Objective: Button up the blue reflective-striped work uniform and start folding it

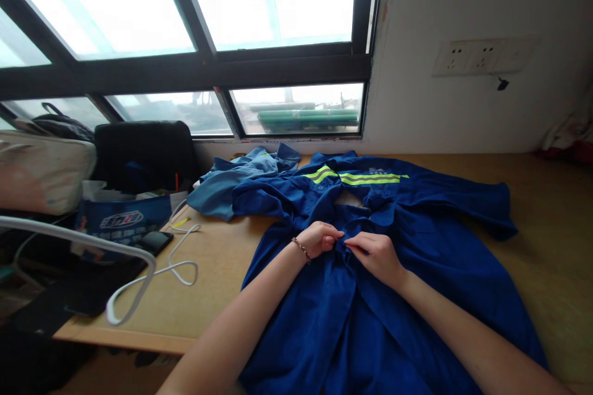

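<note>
Both hands, left hand [320, 238] and right hand [377, 254], pinch the front edges of a blue shirt [324, 308]. It lies flat on the counter [551, 241]. A white hanger [139, 284] rests nearby.

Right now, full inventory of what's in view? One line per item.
work shirt: 1, dark blue with yellow-green reflective stripes, spread flat on the table, front placket at centre
second garment: 1, lighter blue, crumpled at the table's back, left of the shirt
table: 1, light wood, under the window
hanger: 1, white, on the table's left edge
phone: 1, black, left of the table by the hanger
bag: 1, blue with white logo, far left
wall socket: 1, white, wall upper right
bracelet: 1, beaded, left wrist
left hand: pinching the shirt placket
right hand: pinching the placket opposite
</note>
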The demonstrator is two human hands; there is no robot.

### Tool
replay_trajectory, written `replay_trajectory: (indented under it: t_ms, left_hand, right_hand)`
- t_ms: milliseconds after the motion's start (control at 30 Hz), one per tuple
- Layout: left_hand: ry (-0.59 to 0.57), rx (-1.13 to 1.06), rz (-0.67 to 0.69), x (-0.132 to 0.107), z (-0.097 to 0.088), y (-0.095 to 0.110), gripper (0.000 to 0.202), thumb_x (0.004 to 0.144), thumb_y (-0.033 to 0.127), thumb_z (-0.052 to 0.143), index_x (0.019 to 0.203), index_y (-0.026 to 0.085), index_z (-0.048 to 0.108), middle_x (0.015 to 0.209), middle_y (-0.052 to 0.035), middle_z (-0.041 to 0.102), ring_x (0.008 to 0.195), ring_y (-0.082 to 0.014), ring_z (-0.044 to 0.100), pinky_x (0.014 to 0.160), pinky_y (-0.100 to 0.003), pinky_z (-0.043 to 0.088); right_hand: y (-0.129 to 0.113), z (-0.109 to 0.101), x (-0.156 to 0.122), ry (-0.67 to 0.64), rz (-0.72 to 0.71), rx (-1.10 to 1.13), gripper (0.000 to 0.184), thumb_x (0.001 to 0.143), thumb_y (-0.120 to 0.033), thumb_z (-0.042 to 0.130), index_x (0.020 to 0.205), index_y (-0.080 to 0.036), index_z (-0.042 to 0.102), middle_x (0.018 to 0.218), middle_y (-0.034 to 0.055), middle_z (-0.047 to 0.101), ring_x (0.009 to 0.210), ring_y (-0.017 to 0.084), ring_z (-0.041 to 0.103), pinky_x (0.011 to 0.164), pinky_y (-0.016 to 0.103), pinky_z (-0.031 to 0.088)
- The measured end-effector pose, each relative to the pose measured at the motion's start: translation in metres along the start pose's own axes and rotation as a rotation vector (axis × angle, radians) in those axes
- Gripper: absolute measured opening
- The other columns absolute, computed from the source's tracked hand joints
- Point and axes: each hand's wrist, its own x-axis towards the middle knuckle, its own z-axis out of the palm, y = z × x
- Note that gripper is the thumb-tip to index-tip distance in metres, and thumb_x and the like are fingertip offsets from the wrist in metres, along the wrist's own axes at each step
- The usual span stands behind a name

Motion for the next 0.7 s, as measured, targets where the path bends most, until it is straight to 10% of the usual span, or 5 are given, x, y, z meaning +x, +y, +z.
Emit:
replay_trajectory:
  t_ms: [267,700]
  left_hand:
    - [0.033,-0.067,0.032,0.0,0.002,0.0,0.016,0.063,0.005,0.063,0.054,0.008,0.05,0.044,0.005,0.04,0.036,0.002,0.033,0.036,-0.009,0.027]
    - [0.05,0.066,0.157,-0.001,0.008,-0.005,0.031,0.05,0.021,0.076,0.051,0.01,0.047,0.04,0.0071,0.036,0.036,0.0007,0.028,0.039,-0.016,0.02]
  right_hand:
    - [-0.006,-0.001,0.001,0.016,0.064,-0.024,0.017,0.078,-0.022,0.051,0.065,-0.019,0.063,0.062,0.0013,0.06,0.058,0.013,0.054,0.058,0.024,0.04]
    - [0.004,0.007,0.006,0.002,0.631,0.492,0.019,0.065,-0.034,0.063,0.061,-0.016,0.063,0.054,0.002,0.062,0.052,0.016,0.058,0.052,0.025,0.044]
